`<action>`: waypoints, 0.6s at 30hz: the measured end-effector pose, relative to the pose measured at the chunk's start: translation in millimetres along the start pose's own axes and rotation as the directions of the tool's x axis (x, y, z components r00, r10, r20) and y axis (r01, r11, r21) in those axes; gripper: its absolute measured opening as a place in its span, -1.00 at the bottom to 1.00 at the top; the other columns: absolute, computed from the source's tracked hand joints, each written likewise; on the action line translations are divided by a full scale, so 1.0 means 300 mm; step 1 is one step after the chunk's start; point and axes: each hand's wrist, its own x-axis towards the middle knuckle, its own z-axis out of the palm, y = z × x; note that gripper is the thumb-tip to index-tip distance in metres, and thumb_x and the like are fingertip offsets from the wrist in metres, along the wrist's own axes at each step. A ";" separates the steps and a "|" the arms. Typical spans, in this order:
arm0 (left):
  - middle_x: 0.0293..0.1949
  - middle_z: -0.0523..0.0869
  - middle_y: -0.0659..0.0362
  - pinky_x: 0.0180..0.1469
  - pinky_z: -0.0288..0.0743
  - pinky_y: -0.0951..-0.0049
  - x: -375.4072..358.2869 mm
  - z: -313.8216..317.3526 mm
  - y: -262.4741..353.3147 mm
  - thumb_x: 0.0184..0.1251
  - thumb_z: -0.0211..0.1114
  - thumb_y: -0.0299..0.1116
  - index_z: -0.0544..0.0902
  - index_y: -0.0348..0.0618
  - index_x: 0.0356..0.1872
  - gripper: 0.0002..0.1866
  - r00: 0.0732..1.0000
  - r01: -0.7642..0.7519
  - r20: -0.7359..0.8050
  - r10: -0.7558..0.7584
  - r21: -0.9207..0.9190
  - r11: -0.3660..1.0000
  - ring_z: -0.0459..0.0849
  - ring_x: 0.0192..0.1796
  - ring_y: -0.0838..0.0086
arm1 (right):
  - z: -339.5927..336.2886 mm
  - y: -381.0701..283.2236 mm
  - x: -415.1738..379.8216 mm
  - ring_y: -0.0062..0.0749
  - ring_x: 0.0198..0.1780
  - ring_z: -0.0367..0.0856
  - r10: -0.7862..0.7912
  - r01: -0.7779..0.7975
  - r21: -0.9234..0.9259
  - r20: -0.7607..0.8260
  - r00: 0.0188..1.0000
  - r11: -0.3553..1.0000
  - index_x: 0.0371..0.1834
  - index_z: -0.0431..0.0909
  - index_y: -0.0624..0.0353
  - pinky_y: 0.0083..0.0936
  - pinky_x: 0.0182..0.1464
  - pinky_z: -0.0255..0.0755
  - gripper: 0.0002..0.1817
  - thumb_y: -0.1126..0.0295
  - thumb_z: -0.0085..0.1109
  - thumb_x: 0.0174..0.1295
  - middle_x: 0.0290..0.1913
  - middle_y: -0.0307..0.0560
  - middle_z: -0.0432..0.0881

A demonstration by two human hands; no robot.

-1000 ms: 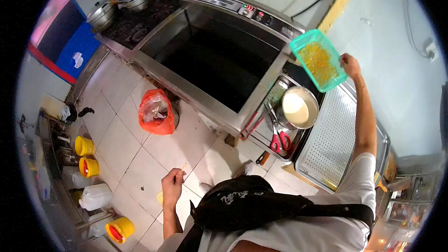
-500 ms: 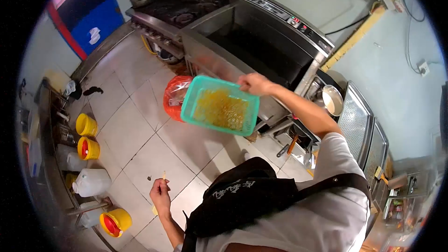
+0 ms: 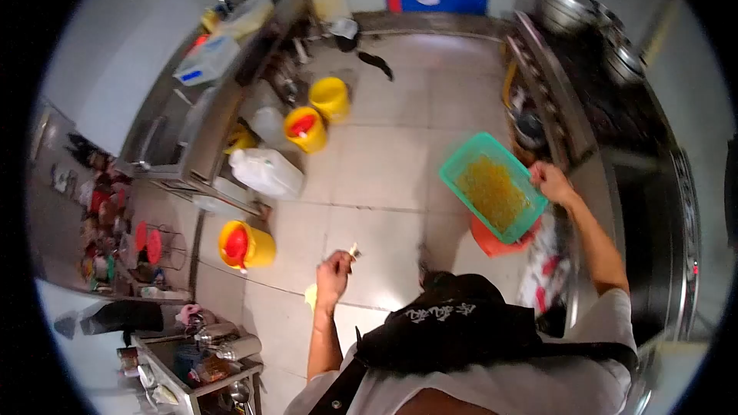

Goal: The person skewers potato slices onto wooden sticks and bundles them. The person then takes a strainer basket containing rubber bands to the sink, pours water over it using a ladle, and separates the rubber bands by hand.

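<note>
Green basket (image 3: pixel 470 151) moves from mid-view to 3 o'clock, partly hiding the red bag (image 3: pixel 488 241) | right hand (image 3: pixel 550 183) pinches its 3-o'clock rim; left hand (image 3: pixel 334 275), at 7, pinches a small pale piece (image 3: pixel 354 250) | risk, my judgement: one-sided hold could tip yellow contents (image 3: pixel 492 190) onto floor (image 3: pixel 377 169)

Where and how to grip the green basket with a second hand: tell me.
Probably best mid-length on the green basket's left long rim, coming from the left, thumb inside: the right hand holds the opposite long rim, and the raised wall should allow a pinch clear of the yellow contents.
</note>
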 end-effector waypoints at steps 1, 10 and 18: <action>-0.65 0.50 0.29 -0.46 0.33 0.60 0.061 -0.033 0.016 0.38 0.10 -0.33 0.60 -0.20 -0.39 -0.79 0.999 0.033 -0.024 -0.033 0.023 0.999 0.43 -0.55 0.66 | -0.007 -0.056 0.101 -0.31 -0.35 0.55 0.048 -0.048 0.003 -0.015 0.999 0.999 -0.38 0.48 0.24 -0.37 -0.25 0.41 -0.89 0.44 0.15 0.08 -0.45 0.00 0.58; -0.67 0.55 0.23 -0.48 0.39 0.53 0.472 -0.228 0.045 0.34 0.14 -0.30 0.63 -0.22 -0.39 -0.78 0.904 0.291 -0.337 -0.264 0.031 0.956 0.48 -0.59 0.62 | 0.118 -0.282 1.195 -0.39 -0.43 0.44 -0.082 0.104 -0.178 0.128 0.988 0.979 -0.40 0.46 0.23 -0.43 -0.33 0.35 -0.92 0.47 0.13 0.07 -0.49 -0.09 0.49; -0.65 0.60 0.11 -0.46 0.44 0.43 1.119 -0.346 -0.054 0.31 0.15 -0.31 0.63 -0.22 -0.43 -0.78 0.875 0.322 -0.393 -0.284 0.033 0.946 0.58 -0.59 0.45 | 0.222 -0.519 1.940 -0.13 -0.30 0.58 -0.133 0.181 -0.226 0.210 0.968 0.957 -0.26 0.57 0.14 -0.28 -0.23 0.41 -0.78 0.37 0.14 0.00 -0.36 0.03 0.61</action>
